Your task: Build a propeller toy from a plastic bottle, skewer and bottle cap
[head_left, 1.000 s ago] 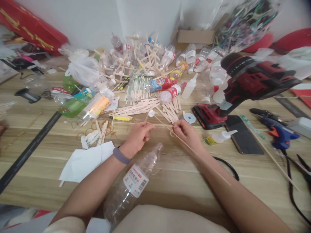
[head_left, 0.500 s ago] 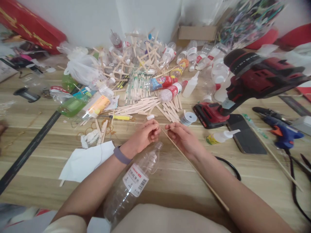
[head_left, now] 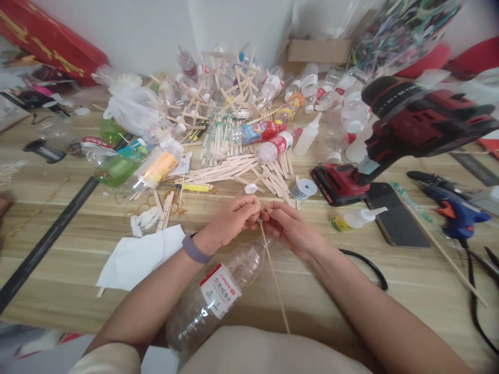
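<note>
My left hand (head_left: 244,218) and my right hand (head_left: 286,226) are closed in pinches, fingertips nearly touching. Between them a thin wooden stick (head_left: 277,278) slants down toward my lap, its upper end at my left fingertips. What my right fingers pinch is too small to make out. Below my hands lies a clear plastic bottle (head_left: 206,306) with a white and red label, tilted against my body, its neck close under my fingers. A white bottle cap (head_left: 250,189) sits just beyond my left hand.
Past my hands are a spool of wire (head_left: 304,189), flat wooden sticks (head_left: 222,170) and several bottles. On the right stand a red cordless drill (head_left: 421,124), a glue bottle (head_left: 356,218), a phone (head_left: 397,218) and a glue gun (head_left: 456,208). White paper (head_left: 136,259) lies left.
My hands have come together. The stick has swung from lying along my right forearm to pointing down between my arms. The bottle has shifted slightly, its neck now nearer my right hand.
</note>
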The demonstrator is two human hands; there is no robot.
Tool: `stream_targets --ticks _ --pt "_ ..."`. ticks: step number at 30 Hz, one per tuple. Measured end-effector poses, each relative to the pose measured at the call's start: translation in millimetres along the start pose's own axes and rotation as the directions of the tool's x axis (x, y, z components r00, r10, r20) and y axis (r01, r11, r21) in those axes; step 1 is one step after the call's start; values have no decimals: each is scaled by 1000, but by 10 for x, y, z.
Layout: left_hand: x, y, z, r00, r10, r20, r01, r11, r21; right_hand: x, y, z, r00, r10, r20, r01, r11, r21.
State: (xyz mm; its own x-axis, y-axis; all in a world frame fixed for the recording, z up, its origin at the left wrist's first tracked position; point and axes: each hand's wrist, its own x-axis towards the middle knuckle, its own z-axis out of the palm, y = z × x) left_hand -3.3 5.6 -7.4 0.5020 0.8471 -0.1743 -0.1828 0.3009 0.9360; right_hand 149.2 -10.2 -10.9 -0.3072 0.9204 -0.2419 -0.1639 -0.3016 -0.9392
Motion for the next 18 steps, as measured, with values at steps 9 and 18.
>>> stream_targets --ticks 9,18 --pt "-8 23 -20 998 35 50 -44 978 206 -38 -43 -24 994 -65 83 87 948 -306" --pt "-33 92 -69 991 70 116 -123 827 549 -67 -114 -29 974 -173 148 227 730 -644"
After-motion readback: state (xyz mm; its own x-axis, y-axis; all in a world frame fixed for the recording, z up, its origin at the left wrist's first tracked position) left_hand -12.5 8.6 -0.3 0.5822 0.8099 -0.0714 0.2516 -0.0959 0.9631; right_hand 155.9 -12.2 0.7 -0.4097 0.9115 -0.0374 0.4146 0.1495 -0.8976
